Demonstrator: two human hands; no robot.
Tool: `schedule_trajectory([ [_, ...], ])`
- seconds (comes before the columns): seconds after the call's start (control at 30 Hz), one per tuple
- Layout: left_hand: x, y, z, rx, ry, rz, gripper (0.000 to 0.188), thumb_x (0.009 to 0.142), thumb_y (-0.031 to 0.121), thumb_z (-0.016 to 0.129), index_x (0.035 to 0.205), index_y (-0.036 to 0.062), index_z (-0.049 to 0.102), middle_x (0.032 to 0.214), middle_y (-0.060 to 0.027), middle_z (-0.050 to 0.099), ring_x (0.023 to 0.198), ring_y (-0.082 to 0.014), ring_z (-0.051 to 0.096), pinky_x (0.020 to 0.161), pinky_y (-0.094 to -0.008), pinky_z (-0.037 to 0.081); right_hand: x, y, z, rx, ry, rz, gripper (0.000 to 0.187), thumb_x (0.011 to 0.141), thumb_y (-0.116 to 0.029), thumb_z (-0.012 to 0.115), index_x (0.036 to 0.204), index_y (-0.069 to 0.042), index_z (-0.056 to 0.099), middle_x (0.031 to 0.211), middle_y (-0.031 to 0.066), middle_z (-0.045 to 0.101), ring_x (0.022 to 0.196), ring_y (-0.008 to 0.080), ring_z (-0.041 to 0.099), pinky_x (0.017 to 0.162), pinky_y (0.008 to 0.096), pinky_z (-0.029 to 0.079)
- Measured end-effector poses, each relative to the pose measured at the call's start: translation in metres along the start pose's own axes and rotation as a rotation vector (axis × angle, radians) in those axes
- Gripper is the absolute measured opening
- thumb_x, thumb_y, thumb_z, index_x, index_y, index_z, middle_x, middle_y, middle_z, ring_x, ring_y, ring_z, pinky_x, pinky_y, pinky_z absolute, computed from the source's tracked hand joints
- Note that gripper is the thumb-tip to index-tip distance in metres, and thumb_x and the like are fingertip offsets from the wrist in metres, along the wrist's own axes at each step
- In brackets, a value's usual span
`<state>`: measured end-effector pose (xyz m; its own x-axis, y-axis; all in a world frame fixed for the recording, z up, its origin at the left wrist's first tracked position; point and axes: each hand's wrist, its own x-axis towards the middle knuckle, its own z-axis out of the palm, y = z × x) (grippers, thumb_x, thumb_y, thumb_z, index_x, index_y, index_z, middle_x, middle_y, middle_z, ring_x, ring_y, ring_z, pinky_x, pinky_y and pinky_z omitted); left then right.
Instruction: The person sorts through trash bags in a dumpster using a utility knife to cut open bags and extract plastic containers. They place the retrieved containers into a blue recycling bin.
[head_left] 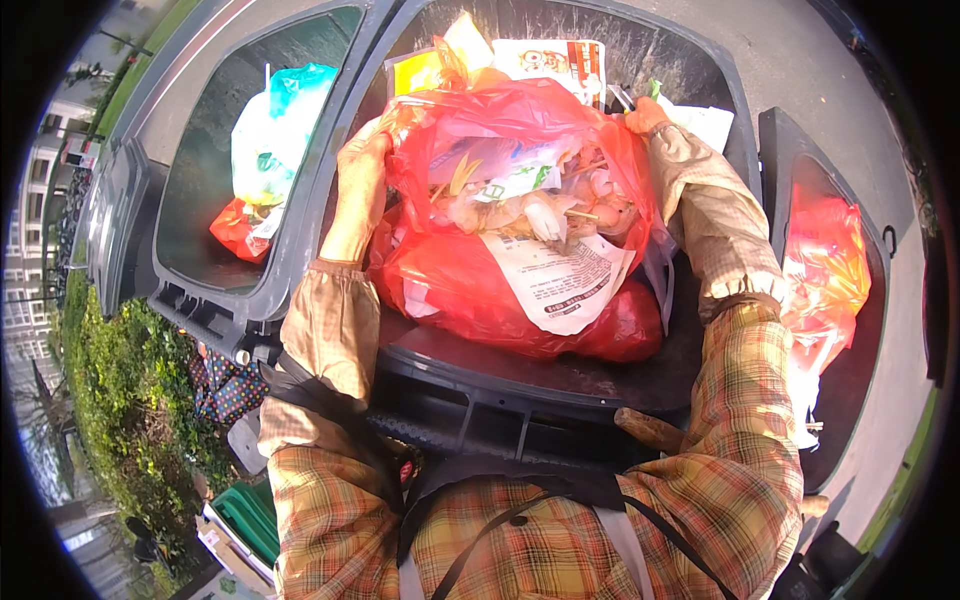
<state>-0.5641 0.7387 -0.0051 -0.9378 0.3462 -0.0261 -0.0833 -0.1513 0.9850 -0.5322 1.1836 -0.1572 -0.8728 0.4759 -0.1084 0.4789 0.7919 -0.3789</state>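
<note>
A red plastic garbage bag (470, 285) full of rubbish lies open in the grey wheeled bin (735, 90) before me. My left hand (362, 180) is closed on the left edge of its mouth. On the far right side of the mouth, my right hand (648, 116) is closed at the bag's edge; its fingers are partly hidden. A small metallic piece beside those fingers is too small to name. Inside the bag show food scraps, crumpled tissue and wrappers (520, 180). A printed paper sheet (565, 285) lies over the bag's near side.
A bin (165, 235) on the left holds a white-and-turquoise bag (275, 125) and a small red bag (238, 230). Another bin on the right holds a red bag (825, 270). Papers (555, 60) lie behind the middle bag. Bushes (135, 390) and a green container (245, 525) are at lower left.
</note>
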Motion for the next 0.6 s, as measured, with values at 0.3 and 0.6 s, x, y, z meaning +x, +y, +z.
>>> schedule_trajectory([
  [0.3,-0.011,0.029,0.001,-0.097,0.036,-0.082,0.029,0.084,0.006,0.038,0.106,-0.0057,0.053,0.099,-0.0111,0.058,0.085,-0.0153,0.057,0.078,-0.0269,0.046,-0.004,-0.051,0.012,0.092,-0.396,-0.202,0.049,0.076,-0.046,0.058,0.085,0.002,0.063,0.080,0.0140,0.061,0.072,0.0250,0.058,0.066,0.0368,0.043],
  [0.6,0.019,0.021,-0.049,-0.239,0.140,0.119,0.028,0.090,0.010,0.043,0.112,-0.0062,0.049,0.112,-0.0153,0.054,0.102,-0.0231,0.054,0.089,-0.0379,0.043,-0.015,-0.085,0.002,0.227,-0.266,-0.123,0.035,0.077,-0.026,0.064,0.086,0.007,0.061,0.082,0.0094,0.063,0.075,0.0179,0.059,0.067,0.0329,0.046],
])
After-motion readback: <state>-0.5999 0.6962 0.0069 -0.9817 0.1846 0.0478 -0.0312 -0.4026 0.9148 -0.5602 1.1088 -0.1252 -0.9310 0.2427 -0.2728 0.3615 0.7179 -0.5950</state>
